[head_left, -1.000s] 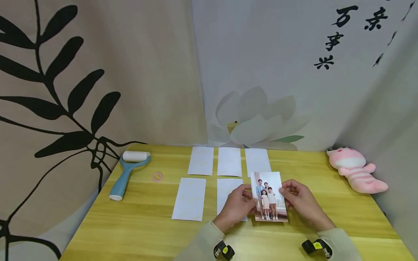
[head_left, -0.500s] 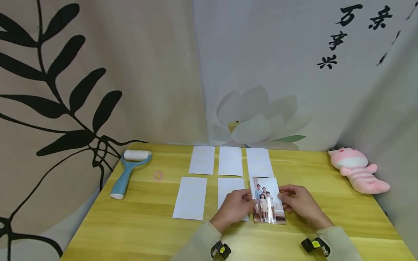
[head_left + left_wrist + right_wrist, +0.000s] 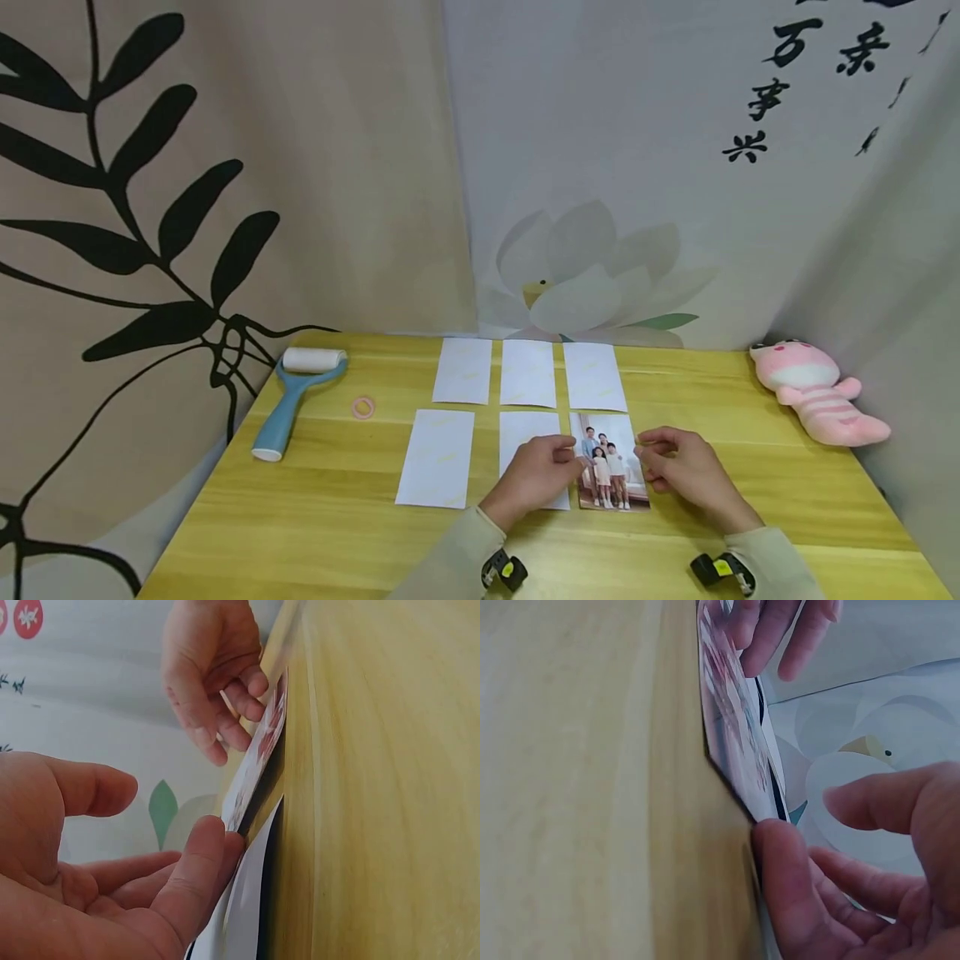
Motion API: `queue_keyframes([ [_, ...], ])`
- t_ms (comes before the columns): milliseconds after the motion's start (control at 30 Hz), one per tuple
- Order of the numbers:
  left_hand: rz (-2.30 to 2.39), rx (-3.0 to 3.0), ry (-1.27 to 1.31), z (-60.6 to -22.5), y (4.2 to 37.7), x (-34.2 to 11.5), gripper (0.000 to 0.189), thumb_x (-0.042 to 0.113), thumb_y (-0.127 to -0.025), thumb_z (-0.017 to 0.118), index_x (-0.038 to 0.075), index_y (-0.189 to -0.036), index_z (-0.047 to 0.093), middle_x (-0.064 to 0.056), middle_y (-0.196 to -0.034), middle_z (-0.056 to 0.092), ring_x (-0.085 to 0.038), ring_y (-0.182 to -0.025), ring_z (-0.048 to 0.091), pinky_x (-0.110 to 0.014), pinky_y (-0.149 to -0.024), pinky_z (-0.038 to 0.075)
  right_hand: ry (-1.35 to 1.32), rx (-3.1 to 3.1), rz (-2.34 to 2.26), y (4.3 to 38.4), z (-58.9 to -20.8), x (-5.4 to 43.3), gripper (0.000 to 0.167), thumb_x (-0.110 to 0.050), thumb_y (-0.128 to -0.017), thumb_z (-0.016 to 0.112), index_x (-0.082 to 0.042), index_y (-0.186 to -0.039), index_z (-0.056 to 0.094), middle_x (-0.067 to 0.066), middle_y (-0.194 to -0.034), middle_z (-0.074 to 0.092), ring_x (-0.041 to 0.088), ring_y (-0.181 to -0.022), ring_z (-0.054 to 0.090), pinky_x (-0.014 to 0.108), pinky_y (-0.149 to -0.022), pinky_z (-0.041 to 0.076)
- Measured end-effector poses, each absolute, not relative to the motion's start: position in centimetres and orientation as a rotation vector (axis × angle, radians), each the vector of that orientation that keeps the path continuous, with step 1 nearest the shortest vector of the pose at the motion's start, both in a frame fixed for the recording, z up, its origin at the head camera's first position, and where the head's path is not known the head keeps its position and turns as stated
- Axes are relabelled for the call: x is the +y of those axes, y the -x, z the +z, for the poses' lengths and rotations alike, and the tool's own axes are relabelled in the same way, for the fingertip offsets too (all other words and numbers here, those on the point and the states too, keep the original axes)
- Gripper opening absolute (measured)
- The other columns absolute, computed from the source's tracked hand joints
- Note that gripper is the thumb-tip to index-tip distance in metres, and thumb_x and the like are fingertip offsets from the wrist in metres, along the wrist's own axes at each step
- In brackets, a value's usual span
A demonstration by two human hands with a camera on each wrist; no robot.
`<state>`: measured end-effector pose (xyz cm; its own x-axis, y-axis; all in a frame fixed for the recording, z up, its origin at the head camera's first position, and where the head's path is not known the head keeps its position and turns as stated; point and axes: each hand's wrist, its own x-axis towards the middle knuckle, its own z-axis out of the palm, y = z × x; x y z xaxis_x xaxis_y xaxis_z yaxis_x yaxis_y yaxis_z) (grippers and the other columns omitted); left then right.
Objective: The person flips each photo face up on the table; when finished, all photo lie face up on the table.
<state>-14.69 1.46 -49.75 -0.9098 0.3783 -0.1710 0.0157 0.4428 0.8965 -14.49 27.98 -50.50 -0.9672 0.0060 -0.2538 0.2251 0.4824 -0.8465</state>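
A glossy family photo [image 3: 611, 471] lies face up at the right end of the near row of white rectangles. Beside its left edge is my left hand [image 3: 532, 477]; the left wrist view shows its fingers [image 3: 196, 862] at the photo's edge, spread and not pinching. On the other side, my right hand [image 3: 692, 468] has its fingertips close to the photo's right edge. One digit [image 3: 778, 859] of it meets the photo's corner in the right wrist view, another stands well apart. My left hand partly covers a white card [image 3: 521, 437].
A white card [image 3: 435, 458] lies left in the near row, with three more cards [image 3: 528, 372] in the far row. To the left are a blue-handled roller [image 3: 292, 400] and a pink ring [image 3: 363, 407]. A pink plush toy [image 3: 821, 392] lies at the right edge.
Both hands have lowered the photo, moved it slightly left and set it below the far row's right card. Their grip on it has loosened.
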Motion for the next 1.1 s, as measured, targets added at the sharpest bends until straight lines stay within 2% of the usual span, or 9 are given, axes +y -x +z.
queue_keyframes([
  [367, 1.5, 2.344, -0.357, -49.4, 14.7, 1.2, 0.045, 0.035, -0.103, 0.068, 0.009, -0.14, 0.067, -0.007, -0.13, 0.075, -0.025, -0.119, 0.071, -0.042, -0.098, 0.059, -0.165, 2.613, -1.429, 14.3, -50.1, 28.2, 0.037, -0.022, -0.102, 0.072, 0.003, -0.128, 0.066, 0.016, -0.104, 0.071, 0.02, -0.076, 0.072, 0.032, -0.063, 0.063],
  [667, 1.672, 2.354, -0.29, -49.1, 15.0, -0.8, 0.035, 0.02, -0.096, 0.078, 0.009, -0.128, 0.07, -0.007, -0.122, 0.074, -0.015, -0.101, 0.072, -0.032, -0.087, 0.058, 0.024, 2.89, -1.235, 15.4, -49.3, 26.7, 0.028, -0.032, -0.101, 0.074, -0.009, -0.116, 0.074, 0.003, -0.096, 0.072, 0.015, -0.085, 0.063, 0.025, -0.07, 0.051],
  [867, 1.684, 2.356, -0.194, -49.3, 15.1, -2.3, 0.042, 0.017, -0.091, 0.083, 0.008, -0.129, 0.067, -0.01, -0.125, 0.071, -0.015, -0.1, 0.07, -0.032, -0.081, 0.057, 0.139, 2.88, -1.27, 16.5, -48.7, 24.6, 0.018, -0.024, -0.101, 0.073, -0.009, -0.112, 0.074, 0.002, -0.094, 0.072, 0.015, -0.083, 0.063, 0.024, -0.068, 0.052],
  [1100, 1.641, 2.366, -0.217, -49.2, 14.7, -4.6, 0.052, 0.018, -0.087, 0.087, 0.007, -0.133, 0.064, -0.013, -0.135, 0.065, -0.021, -0.108, 0.066, -0.034, -0.082, 0.057, 0.205, 2.834, -1.32, 17.8, -48.9, 22.6, 0.015, -0.021, -0.101, 0.073, -0.01, -0.111, 0.074, 0.002, -0.092, 0.071, 0.017, -0.082, 0.064, 0.026, -0.064, 0.053],
])
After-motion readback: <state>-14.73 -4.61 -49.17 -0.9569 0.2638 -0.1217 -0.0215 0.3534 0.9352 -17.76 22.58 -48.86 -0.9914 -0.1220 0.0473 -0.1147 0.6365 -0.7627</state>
